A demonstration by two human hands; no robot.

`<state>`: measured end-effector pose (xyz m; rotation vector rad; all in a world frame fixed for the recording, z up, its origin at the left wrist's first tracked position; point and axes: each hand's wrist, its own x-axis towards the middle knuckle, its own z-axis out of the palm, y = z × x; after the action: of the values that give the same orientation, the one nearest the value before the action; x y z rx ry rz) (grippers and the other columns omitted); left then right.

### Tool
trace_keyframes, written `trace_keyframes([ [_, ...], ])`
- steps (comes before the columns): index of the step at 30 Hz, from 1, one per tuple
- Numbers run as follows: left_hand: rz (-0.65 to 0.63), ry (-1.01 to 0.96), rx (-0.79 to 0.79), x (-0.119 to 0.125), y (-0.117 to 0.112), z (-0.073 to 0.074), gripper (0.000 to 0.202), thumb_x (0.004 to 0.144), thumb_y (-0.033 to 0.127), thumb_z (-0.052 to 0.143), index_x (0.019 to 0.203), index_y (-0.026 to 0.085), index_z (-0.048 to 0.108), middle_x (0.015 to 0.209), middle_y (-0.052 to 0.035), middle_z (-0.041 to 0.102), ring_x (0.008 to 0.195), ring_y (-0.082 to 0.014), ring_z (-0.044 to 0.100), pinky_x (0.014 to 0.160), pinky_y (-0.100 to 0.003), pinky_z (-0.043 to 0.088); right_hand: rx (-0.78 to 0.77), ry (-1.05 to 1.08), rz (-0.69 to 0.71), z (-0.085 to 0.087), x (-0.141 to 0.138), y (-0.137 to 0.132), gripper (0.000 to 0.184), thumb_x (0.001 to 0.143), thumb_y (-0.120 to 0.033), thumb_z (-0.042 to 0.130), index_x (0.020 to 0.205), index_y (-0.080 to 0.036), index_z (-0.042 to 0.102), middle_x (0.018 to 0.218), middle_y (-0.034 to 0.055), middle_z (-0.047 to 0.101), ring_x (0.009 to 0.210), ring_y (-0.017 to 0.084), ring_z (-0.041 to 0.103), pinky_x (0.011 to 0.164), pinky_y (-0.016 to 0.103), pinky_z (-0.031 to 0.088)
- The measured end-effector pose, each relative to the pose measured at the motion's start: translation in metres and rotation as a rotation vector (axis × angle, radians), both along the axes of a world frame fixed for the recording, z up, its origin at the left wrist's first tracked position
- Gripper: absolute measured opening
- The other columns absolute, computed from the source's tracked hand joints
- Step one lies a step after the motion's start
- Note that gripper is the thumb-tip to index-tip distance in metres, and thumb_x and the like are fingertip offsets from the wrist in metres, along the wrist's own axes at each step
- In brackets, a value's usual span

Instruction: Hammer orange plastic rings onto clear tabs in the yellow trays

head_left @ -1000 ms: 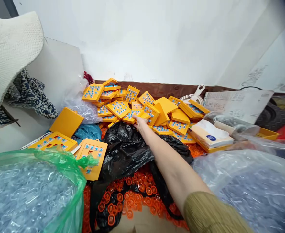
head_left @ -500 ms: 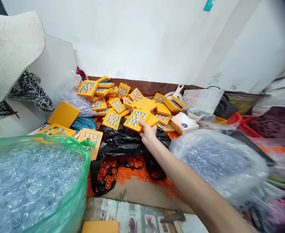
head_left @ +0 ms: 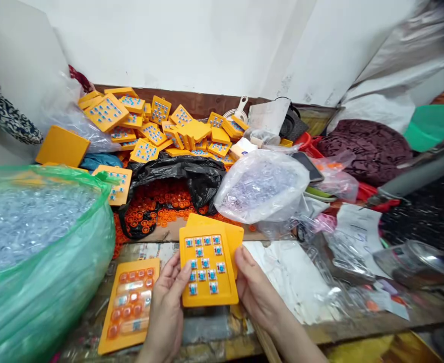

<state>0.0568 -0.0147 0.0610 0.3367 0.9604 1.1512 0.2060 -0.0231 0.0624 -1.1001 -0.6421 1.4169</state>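
Note:
My left hand [head_left: 171,295] is closed on the left edge of a yellow keypad panel [head_left: 208,264], its face set with blue key switches. Behind it, a second yellow panel [head_left: 237,236] sticks out at the top and right. My right hand [head_left: 257,282] grips the right side of the pair; its fingertips behind are hidden. Left of my hands, a yellow panel fitted with orange and clear keycaps [head_left: 131,302] lies on the worktop. Beyond, loose orange rings [head_left: 161,206] spill from a black plastic bag [head_left: 172,166].
A pile of yellow panels [head_left: 146,133] leans against the back wall. A green bag of clear plastic pieces [head_left: 36,227] stands on the left, a whitish bag of similar pieces [head_left: 261,184] right of centre. A phone [head_left: 308,166] and a clear jar [head_left: 414,262] sit to the right.
My right hand has come back from the pile with yellow panels and is now close to me. My left hand has come into view and holds them too. The view has shifted right.

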Motion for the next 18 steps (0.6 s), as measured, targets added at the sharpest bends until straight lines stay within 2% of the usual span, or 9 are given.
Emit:
trace_keyframes([
  [2,-0.001,-0.013,-0.04,-0.005,-0.009,0.003,0.066,0.067,0.027,0.081,0.125,0.016,0.052,0.108,-0.0107,0.071,0.102,-0.0265,0.067,0.089,-0.034,0.055,0.041,-0.064,-0.03,-0.004,-0.002,-0.002,0.04,0.084,-0.053,0.059,0.108,-0.022,0.062,0.103,0.0104,0.074,0.085,0.028,0.072,0.073,0.046,0.058],
  [4,0.022,0.004,-0.077,-0.011,-0.016,0.004,0.06,0.067,0.022,0.081,0.121,0.016,0.055,0.105,-0.0097,0.072,0.097,-0.0252,0.07,0.086,-0.033,0.057,0.115,-0.157,-0.074,0.0,0.001,0.011,0.041,0.085,-0.05,0.058,0.112,-0.021,0.062,0.107,0.0104,0.073,0.087,0.027,0.071,0.074,0.045,0.058],
  [6,0.063,0.041,-0.109,-0.018,-0.019,0.005,0.054,0.069,0.018,0.078,0.118,0.017,0.057,0.103,-0.0091,0.073,0.092,-0.0242,0.071,0.081,-0.032,0.058,0.222,-0.28,-0.154,0.012,0.008,0.04,0.044,0.085,-0.05,0.057,0.12,-0.023,0.059,0.116,0.0078,0.069,0.096,0.026,0.068,0.079,0.043,0.057],
  [9,0.116,0.103,-0.154,-0.026,-0.018,0.0,0.044,0.072,0.011,0.073,0.113,0.016,0.059,0.095,-0.0085,0.074,0.085,-0.0231,0.073,0.076,-0.032,0.06,0.399,-0.522,-0.304,0.036,0.021,0.108,0.041,0.086,-0.042,0.059,0.124,-0.026,0.058,0.129,0.0033,0.061,0.116,0.023,0.057,0.097,0.041,0.047],
  [11,0.109,0.122,-0.17,-0.027,-0.016,-0.009,0.041,0.072,0.008,0.072,0.109,0.015,0.058,0.092,-0.009,0.074,0.084,-0.023,0.073,0.076,-0.032,0.06,0.466,-0.704,-0.34,0.051,0.028,0.161,0.032,0.086,-0.029,0.064,0.117,-0.026,0.062,0.137,0.0033,0.054,0.126,0.022,0.047,0.106,0.04,0.038],
  [13,0.076,0.127,-0.152,-0.025,-0.016,-0.023,0.041,0.069,0.008,0.074,0.106,0.014,0.057,0.093,-0.0106,0.073,0.086,-0.0244,0.072,0.077,-0.033,0.059,0.475,-0.87,-0.324,0.06,0.031,0.207,0.029,0.089,-0.028,0.062,0.117,-0.021,0.061,0.136,0.0082,0.052,0.121,0.025,0.051,0.1,0.049,0.041],
  [14,0.055,0.126,-0.141,-0.023,-0.017,-0.03,0.043,0.067,0.01,0.076,0.105,0.013,0.057,0.094,-0.0118,0.073,0.088,-0.0257,0.072,0.079,-0.034,0.058,0.467,-0.942,-0.301,0.063,0.03,0.225,0.03,0.09,-0.029,0.061,0.118,-0.02,0.059,0.132,0.0088,0.054,0.116,0.025,0.054,0.096,0.049,0.044],
  [16,0.022,0.127,-0.12,-0.02,-0.019,-0.045,0.051,0.064,0.016,0.079,0.108,0.013,0.055,0.101,-0.0148,0.072,0.095,-0.0291,0.07,0.083,-0.037,0.057,0.454,-1.066,-0.246,0.065,0.027,0.245,0.031,0.091,-0.032,0.059,0.119,-0.018,0.058,0.126,0.0089,0.057,0.108,0.024,0.059,0.09,0.047,0.049],
  [18,-0.003,0.155,-0.087,-0.019,-0.023,-0.056,0.061,0.064,0.022,0.079,0.118,0.013,0.053,0.116,-0.0181,0.067,0.106,-0.0315,0.065,0.089,-0.039,0.054,0.459,-1.165,-0.202,0.064,0.023,0.24,0.031,0.091,-0.032,0.059,0.119,-0.019,0.058,0.126,0.0087,0.057,0.107,0.023,0.059,0.089,0.047,0.049],
])
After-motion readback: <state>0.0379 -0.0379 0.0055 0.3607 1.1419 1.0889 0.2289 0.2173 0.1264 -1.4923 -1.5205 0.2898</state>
